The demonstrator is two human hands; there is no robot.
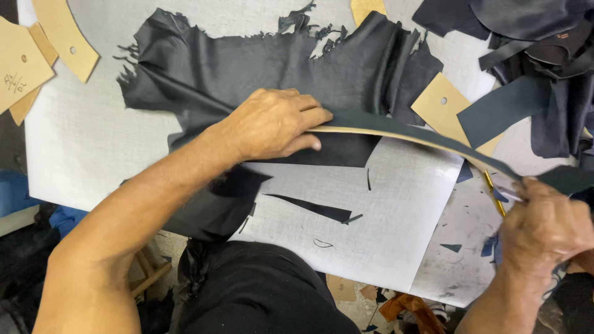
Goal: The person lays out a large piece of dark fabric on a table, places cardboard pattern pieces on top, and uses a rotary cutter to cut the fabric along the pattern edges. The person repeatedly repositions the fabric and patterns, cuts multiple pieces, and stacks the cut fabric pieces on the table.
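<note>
A large piece of dark leather [247, 68] with ragged edges lies spread on a white cutting board [383, 229]. My left hand [278, 124] presses down on one end of a long curved strip [408, 133], dark on top with a tan cardboard edge beneath, which runs to the right. My right hand [544, 229] grips the strip's other end together with a thin yellow-handled tool [494, 193]. Whether the tool is a knife or a pen I cannot tell.
Tan cardboard patterns lie at the top left [62, 34] and beside the leather at the right [442, 105]. A heap of dark leather pieces [538, 49] fills the top right. Small dark offcuts [315, 209] are scattered on the board. Scraps lie on the floor below.
</note>
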